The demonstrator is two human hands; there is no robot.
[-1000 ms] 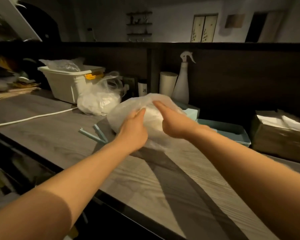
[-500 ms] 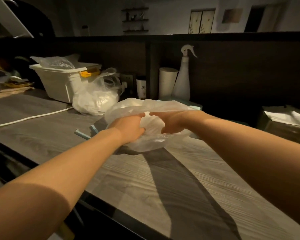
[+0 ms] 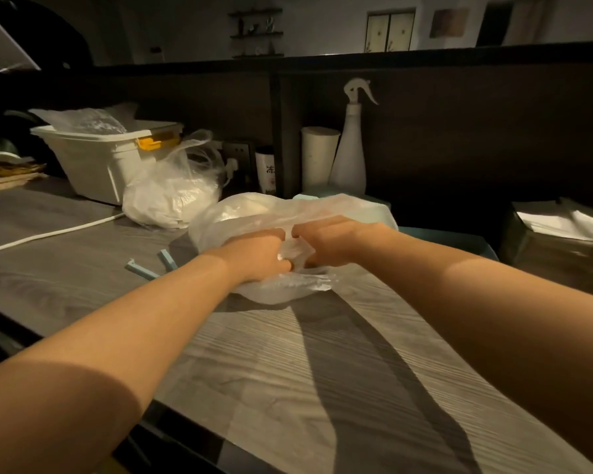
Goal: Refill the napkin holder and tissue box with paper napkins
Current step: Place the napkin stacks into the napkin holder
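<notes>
Both hands, left hand (image 3: 257,256) and right hand (image 3: 326,242), grip a plastic bag (image 3: 240,213) of white napkins.

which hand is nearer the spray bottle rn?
Right. The right hand grips the plastic bag just below and in front of the spray bottle; the left hand grips the bag further left.

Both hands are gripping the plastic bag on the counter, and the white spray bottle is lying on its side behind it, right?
Not quite. The head view shows the spray bottle standing upright. Otherwise yes: the left hand and right hand grip the plastic bag on the counter.
</notes>
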